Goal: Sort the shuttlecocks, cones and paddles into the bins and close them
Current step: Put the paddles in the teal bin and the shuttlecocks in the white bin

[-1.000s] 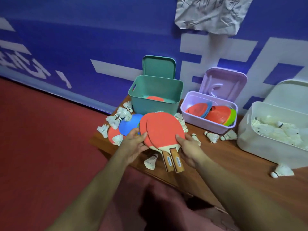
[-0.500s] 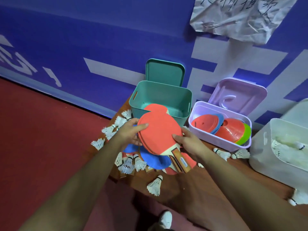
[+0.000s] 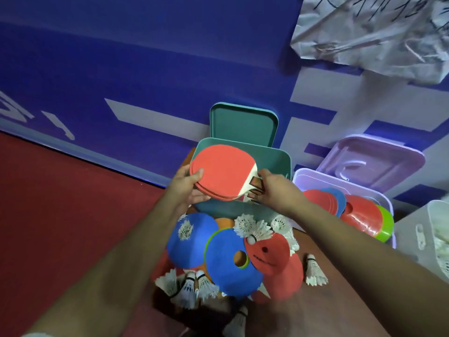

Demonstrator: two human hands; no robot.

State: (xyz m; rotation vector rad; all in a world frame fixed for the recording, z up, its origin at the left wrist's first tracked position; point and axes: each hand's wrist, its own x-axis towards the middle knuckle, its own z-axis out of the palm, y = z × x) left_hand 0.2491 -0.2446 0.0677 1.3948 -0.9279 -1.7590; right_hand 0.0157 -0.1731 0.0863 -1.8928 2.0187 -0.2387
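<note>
A stack of red paddles [image 3: 222, 172] hangs flat over the open teal bin [image 3: 283, 158]. My left hand [image 3: 188, 188] grips the blades' left edge and my right hand [image 3: 277, 188] grips the handles. On the wooden table [image 3: 323, 310] in front of the bin lie flat blue cones [image 3: 232, 266], a red cone [image 3: 269, 254] and several white shuttlecocks [image 3: 246, 224]. The purple bin [image 3: 340, 181] to the right holds red, blue and green cones [image 3: 359, 215]. A white bin [image 3: 413, 229] with shuttlecocks stands at the far right.
The teal lid [image 3: 243, 122] and the purple lid [image 3: 371, 161] lean against the blue wall behind their bins. Crumpled paper [image 3: 374, 30] hangs on the wall above. Red floor [image 3: 60, 203] lies left of the table; a shoe [image 3: 235, 324] shows below its edge.
Both hands have lifted the paddles off the table and carried them up and back over the teal bin, turning the handles to the right. The cones underneath are uncovered.
</note>
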